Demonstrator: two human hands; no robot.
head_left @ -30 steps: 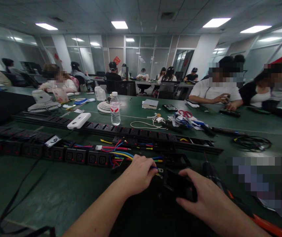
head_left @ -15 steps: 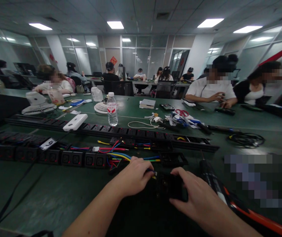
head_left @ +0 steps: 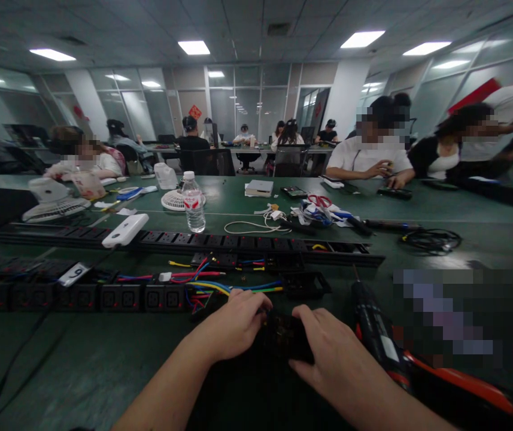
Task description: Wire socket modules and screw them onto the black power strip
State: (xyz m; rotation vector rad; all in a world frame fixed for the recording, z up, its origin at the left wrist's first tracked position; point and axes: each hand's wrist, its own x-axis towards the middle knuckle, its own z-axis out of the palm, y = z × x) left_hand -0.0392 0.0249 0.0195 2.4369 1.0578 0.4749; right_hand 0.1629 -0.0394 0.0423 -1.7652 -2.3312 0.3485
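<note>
My right hand (head_left: 332, 347) grips a black plastic module (head_left: 285, 338) between thumb and fingers; small brassy spots show on its dark face. At the module's left side, my left hand (head_left: 240, 323) is pinched shut on wire ends, mostly hidden by the fingers. Just behind that hand, blue, yellow and green wires (head_left: 213, 286) run out of a black power strip (head_left: 134, 296) with several sockets. An open black frame (head_left: 306, 284) lies past my fingers.
A power screwdriver (head_left: 375, 323) with an orange-trimmed body lies beside my right hand. Behind stand a longer socket strip (head_left: 238, 242), a white box (head_left: 126, 230) and a water bottle (head_left: 193, 203). Scissors (head_left: 319, 200) and a coiled black cable (head_left: 433, 241) lie further right. Co-workers sit across the table.
My hands have come closer together, bringing the wire ends up to the module's left side. The whole view has shifted slightly, with things sitting further left in the picture.
</note>
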